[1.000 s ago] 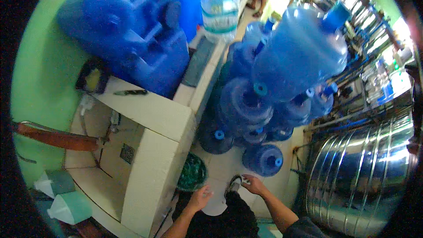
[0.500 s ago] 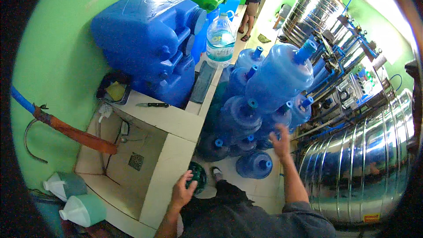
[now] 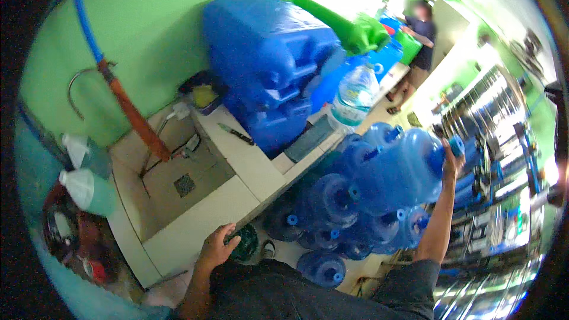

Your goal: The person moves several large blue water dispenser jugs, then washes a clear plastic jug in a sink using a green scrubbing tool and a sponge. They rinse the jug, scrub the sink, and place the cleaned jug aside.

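Observation:
My right hand (image 3: 453, 159) reaches out to the top of a stack and closes round the capped neck of a large blue water jug (image 3: 398, 173). That jug lies on its side on several other blue jugs, its neck pointing right. Below the pile a single blue jug (image 3: 320, 268) sits on the floor. My left hand (image 3: 218, 248) holds nothing, fingers apart, by the front edge of the tiled sink (image 3: 191, 216). Just beyond its fingertips is a dark green round object (image 3: 244, 243), partly hidden by the hand.
Blue jerrycans (image 3: 267, 53) are stacked on the counter, with a clear bottle (image 3: 355, 98) and a knife (image 3: 236, 134) nearby. An orange-wrapped hose (image 3: 137, 120) hangs over the sink. Steel tanks (image 3: 483, 104) and pipework line the right. Another person (image 3: 422, 38) stands at the back.
My right hand has moved forward and up from above the lower jugs onto the top jug's neck. The whole view has swung, shifting the sink and jerrycans. My left hand remains open beside the sink.

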The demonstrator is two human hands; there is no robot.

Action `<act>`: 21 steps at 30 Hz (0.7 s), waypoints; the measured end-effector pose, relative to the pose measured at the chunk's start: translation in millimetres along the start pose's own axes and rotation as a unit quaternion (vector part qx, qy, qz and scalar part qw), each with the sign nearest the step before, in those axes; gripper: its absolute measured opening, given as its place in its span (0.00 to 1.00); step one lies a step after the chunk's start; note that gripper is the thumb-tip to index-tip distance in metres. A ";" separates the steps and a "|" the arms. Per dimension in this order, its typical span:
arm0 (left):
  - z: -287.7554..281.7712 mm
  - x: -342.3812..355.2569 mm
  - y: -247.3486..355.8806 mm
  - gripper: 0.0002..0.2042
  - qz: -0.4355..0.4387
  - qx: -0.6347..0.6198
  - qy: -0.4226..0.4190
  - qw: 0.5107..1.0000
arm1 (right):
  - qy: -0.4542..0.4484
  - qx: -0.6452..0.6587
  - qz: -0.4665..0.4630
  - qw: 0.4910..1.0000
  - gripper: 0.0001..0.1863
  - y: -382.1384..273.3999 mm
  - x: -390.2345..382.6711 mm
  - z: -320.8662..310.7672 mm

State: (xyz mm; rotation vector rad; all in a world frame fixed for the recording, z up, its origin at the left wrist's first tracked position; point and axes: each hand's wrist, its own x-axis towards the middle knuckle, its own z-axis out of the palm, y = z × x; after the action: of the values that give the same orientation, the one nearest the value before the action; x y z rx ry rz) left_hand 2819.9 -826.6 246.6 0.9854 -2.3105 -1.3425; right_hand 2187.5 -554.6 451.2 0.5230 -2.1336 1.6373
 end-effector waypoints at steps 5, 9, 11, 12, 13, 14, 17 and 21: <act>-11.6 -22.3 -24.8 0.22 -0.023 -0.025 0.102 0.994 | 0.012 -0.085 -0.031 0.996 0.22 -41.6 16.2 -23.1; -48.2 -29.3 -44.0 0.20 -0.014 0.000 0.170 0.985 | -0.108 -0.158 -0.111 0.975 0.24 -128.1 9.8 -50.4; -71.7 -30.9 -52.5 0.20 -0.021 -0.010 0.181 0.983 | -0.104 -0.195 -0.120 0.968 0.23 -165.5 -10.4 -43.6; -84.5 -32.4 -56.8 0.20 -0.034 -0.014 0.183 0.982 | -0.097 -0.189 -0.135 0.968 0.22 -183.2 -23.3 -35.0; -97.5 -33.4 -62.1 0.21 -0.043 -0.016 0.184 0.982 | -0.093 -0.172 -0.147 0.970 0.22 -197.9 -40.4 -23.8; -110.1 -36.6 -67.4 0.21 -0.051 -0.020 0.182 0.982 | -0.087 -0.150 -0.157 0.972 0.22 -214.1 -57.5 -11.9; -147.0 -41.8 -87.3 0.22 -0.076 -0.077 0.180 0.978 | -0.094 -0.052 -0.181 0.978 0.24 -259.7 -118.1 29.9; -195.9 -39.6 -106.2 0.22 -0.005 -0.086 0.178 0.980 | -0.155 0.177 -0.168 0.957 0.28 -316.7 -202.0 90.4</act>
State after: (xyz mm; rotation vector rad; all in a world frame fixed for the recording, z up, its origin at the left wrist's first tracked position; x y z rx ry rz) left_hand 3000.8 -961.5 262.2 1.0820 -1.8966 -1.2282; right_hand 2516.0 -709.1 583.7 1.2545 -1.8109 1.8318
